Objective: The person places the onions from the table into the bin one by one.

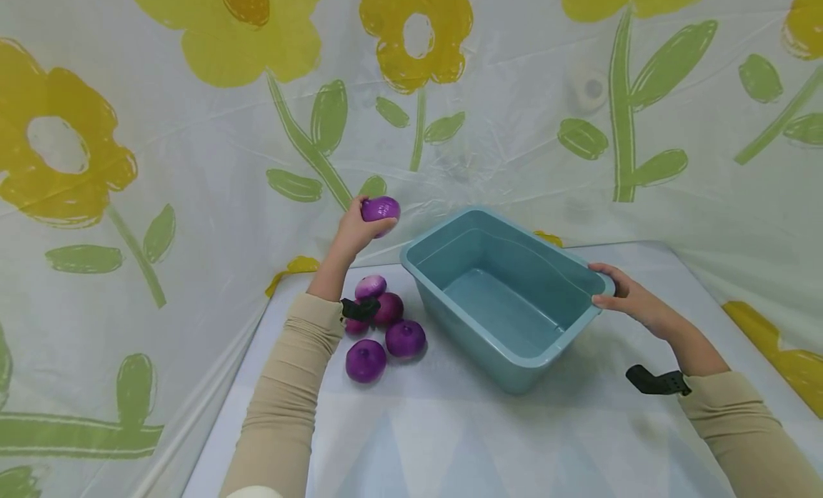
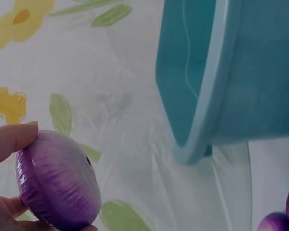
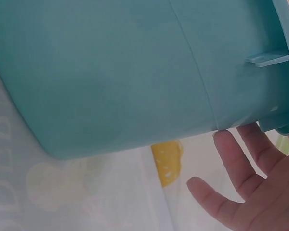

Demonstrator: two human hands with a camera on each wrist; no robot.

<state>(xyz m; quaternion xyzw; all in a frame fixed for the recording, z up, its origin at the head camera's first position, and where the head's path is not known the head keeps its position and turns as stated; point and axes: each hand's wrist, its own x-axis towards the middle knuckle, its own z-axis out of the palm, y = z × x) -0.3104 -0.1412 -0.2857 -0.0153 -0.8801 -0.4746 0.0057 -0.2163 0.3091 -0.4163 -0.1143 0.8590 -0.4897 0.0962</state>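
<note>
My left hand (image 1: 357, 230) holds a shiny purple onion (image 1: 381, 211) up in the air, left of a teal plastic basin (image 1: 450, 309). In the left wrist view, the thumb lies over the top of the onion (image 2: 60, 180) and the other fingers are partly hidden behind it. At the basin's right end, my right hand (image 1: 626, 294) grips the rim, thumb on its near part. The right wrist view shows fingers (image 3: 236, 161) touching the basin's outer wall (image 3: 111, 82) under the lip. Inside, the basin is bare and it stands tilted in the head view.
Several more purple onions (image 1: 406, 339) lie grouped on the white table left of the basin, partly behind the left wrist. A flowered plastic sheet (image 1: 514, 126) hangs behind and beside the table. Black straps with camera mounts (image 1: 656, 380) sit on both wrists.
</note>
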